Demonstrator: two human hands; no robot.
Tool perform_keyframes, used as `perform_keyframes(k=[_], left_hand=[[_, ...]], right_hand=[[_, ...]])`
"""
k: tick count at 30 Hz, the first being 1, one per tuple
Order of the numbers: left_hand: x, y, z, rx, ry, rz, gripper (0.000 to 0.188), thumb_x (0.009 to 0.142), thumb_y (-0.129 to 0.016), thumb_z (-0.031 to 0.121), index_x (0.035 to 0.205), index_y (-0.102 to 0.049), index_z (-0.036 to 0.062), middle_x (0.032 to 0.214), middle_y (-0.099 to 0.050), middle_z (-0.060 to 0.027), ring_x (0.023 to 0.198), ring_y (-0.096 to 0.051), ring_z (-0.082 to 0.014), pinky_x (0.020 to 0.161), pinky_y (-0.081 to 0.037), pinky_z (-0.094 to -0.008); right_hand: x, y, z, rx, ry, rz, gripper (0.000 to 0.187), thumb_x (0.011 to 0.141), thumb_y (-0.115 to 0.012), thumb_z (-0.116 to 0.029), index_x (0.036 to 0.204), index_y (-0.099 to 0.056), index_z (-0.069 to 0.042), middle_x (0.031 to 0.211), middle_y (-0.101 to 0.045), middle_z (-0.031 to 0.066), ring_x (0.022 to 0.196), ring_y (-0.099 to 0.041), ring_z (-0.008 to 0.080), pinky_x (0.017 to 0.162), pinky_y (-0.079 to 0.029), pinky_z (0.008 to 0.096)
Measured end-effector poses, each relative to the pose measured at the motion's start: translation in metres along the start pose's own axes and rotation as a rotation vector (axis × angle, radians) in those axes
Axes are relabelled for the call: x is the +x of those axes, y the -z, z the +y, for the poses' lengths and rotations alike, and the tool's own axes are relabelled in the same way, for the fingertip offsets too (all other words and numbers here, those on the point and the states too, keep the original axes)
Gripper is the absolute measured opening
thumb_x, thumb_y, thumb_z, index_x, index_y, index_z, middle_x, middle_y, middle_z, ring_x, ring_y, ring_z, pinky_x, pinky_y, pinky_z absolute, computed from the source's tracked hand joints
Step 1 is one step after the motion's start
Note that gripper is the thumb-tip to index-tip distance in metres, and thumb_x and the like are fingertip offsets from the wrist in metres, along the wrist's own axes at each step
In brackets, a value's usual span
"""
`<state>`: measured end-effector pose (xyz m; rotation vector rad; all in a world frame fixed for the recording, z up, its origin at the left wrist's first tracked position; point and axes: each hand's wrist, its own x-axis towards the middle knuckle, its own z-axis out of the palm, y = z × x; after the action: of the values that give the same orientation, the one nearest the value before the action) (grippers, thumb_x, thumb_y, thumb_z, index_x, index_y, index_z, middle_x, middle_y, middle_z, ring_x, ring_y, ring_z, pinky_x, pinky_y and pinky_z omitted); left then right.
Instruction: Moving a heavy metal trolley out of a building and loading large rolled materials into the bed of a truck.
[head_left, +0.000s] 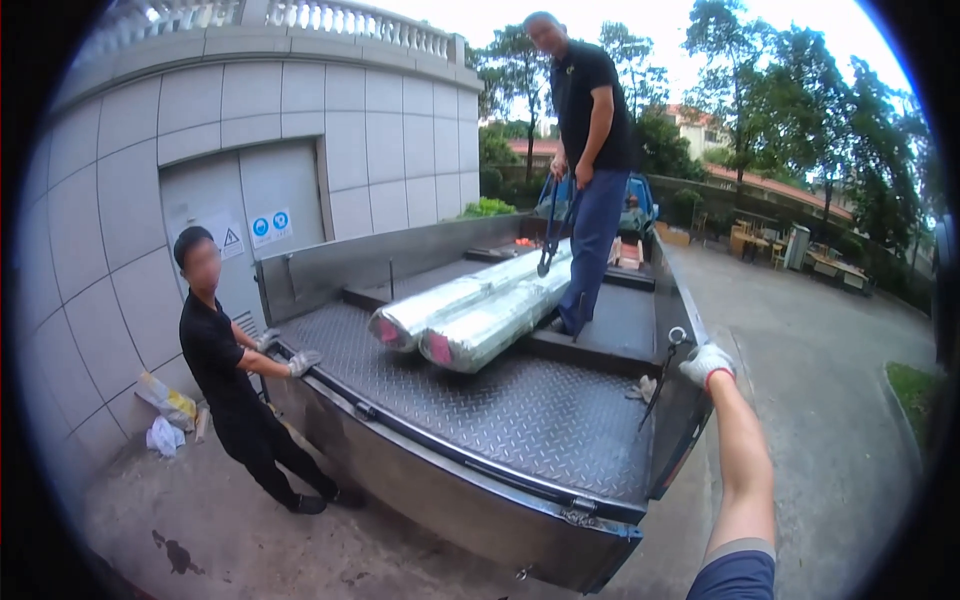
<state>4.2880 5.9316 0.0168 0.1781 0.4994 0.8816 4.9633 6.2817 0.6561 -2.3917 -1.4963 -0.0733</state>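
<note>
- Right grip [708, 366], white-gloved, is curled over the top edge of the side panel [676, 303], right side of the truck bed [520, 420]; left grip's out of view.
- Two silvery wrapped bundles [495, 322] lying lengthwise on the bed.
- Co-worker [600, 125] standing beside them, long-handled tool [550, 235] in hand.

Silver bundles [495, 315] with pink end patches gleam on a dark grey truck bed [520, 430] patterned in diamond tread. At the near right corner, a white glove with a red cuff covers the right hand [708, 367] on a grey side panel [682, 430]; near the left corner, a black-clad co-worker [225, 360] wears greyish-white gloves [303, 363].
</note>
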Motion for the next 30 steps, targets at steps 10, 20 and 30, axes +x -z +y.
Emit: perform_keyframes(k=[10, 20, 30], left_hand=[[-0.007, 0.013, -0.010, 0.323, 0.011, 0.753, 0.074, 0.104, -0.045, 0.064, 0.145, -0.056, 0.0032, 0.141, -0.060, -0.0124, 0.129, -0.051, -0.0340, 0.112, -0.041, -0.0448], [-0.020, -0.008, -0.028, 0.729, -0.022, 0.877, 0.080, 0.102, -0.047, 0.068, 0.146, -0.056, 0.0020, 0.135, -0.061, -0.0083, 0.123, -0.049, -0.0285, 0.108, -0.042, -0.0395], [-0.034, -0.031, -0.030, 0.766, -0.035, 0.880, 0.079, 0.102, -0.048, 0.068, 0.143, -0.058, 0.0010, 0.132, -0.062, -0.0087, 0.120, -0.050, -0.0282, 0.106, -0.043, -0.0396]], right_hand=[[-0.002, 0.012, -0.003, -0.027, -0.072, -0.064, 0.075, 0.087, -0.073, -0.044, 0.153, -0.051, -0.016, 0.153, -0.051, 0.0185, 0.138, -0.055, 0.0372, 0.112, -0.049, 0.0479], [0.002, 0.006, 0.005, 0.100, -0.111, 0.061, 0.064, 0.084, -0.072, -0.037, 0.142, -0.061, -0.010, 0.137, -0.066, 0.0198, 0.124, -0.065, 0.0383, 0.104, -0.053, 0.0469], [-0.002, 0.015, 0.024, 0.118, -0.109, 0.039, 0.067, 0.087, -0.073, -0.039, 0.147, -0.056, -0.015, 0.135, -0.068, 0.0182, 0.122, -0.067, 0.0366, 0.102, -0.055, 0.0482]])
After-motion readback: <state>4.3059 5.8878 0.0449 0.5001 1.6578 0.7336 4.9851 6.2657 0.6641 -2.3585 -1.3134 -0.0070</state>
